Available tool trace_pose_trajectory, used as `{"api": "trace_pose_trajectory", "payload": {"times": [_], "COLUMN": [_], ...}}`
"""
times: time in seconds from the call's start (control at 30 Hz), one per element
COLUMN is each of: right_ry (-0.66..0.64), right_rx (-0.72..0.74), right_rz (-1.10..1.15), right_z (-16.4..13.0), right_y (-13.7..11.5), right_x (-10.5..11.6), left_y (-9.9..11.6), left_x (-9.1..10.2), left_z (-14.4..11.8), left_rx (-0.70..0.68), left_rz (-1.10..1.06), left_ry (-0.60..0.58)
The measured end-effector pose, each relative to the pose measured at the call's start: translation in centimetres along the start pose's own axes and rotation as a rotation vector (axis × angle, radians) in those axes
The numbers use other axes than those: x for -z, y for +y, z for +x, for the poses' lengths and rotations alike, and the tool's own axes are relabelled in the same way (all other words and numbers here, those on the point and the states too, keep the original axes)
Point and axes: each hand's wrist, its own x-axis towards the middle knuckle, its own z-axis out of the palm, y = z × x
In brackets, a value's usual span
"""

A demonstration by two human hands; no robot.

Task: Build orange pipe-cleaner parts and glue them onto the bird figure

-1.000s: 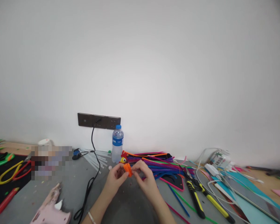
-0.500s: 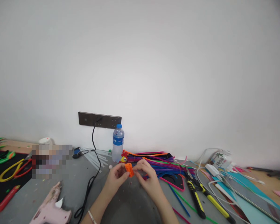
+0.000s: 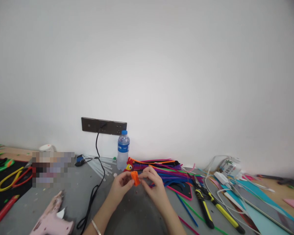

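Note:
My left hand (image 3: 119, 188) and my right hand (image 3: 155, 186) meet low in the middle of the view, above a grey table (image 3: 134, 215). Between their fingertips they pinch a small orange pipe-cleaner piece (image 3: 135, 178), wound into a short coil. Just behind it lies a heap of coloured pipe cleaners (image 3: 166, 169), with a small red and yellow pipe-cleaner figure (image 3: 129, 165) at its left end.
A water bottle (image 3: 123, 150) stands by the wall under a socket strip (image 3: 104, 126); a black cable (image 3: 94, 192) runs down from it. A pink glue gun (image 3: 52, 221) lies at lower left, yellow-handled pliers (image 3: 205, 205) and white cables (image 3: 222, 182) at right.
Both hands have stayed together on the orange piece, with only slight finger shifts. The view has drifted a little.

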Motion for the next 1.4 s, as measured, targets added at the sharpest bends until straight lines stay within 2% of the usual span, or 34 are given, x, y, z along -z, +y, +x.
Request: {"api": "trace_pose_trajectory", "payload": {"times": [0.5,0.77,1.03,1.4], "right_ry": [0.016,-0.002,-0.009,-0.039], "right_rx": [0.005,0.016,-0.019,0.025], "right_rz": [0.041,-0.011,-0.037,-0.114], "right_z": [0.16,0.04,-0.09,-0.14], "right_y": [-0.04,-0.09,0.44,0.79], "right_x": [0.38,0.58,0.45,0.40], "left_y": [0.50,0.57,-0.13,-0.42], "left_x": [-0.23,-0.17,-0.03,0.00], "left_z": [-0.24,-0.12,-0.17,-0.29], "left_rx": [0.021,0.015,0.001,-0.038], "left_rz": [-0.018,0.008,0.054,0.120], "left_ry": [-0.020,-0.014,-0.012,-0.007]}}
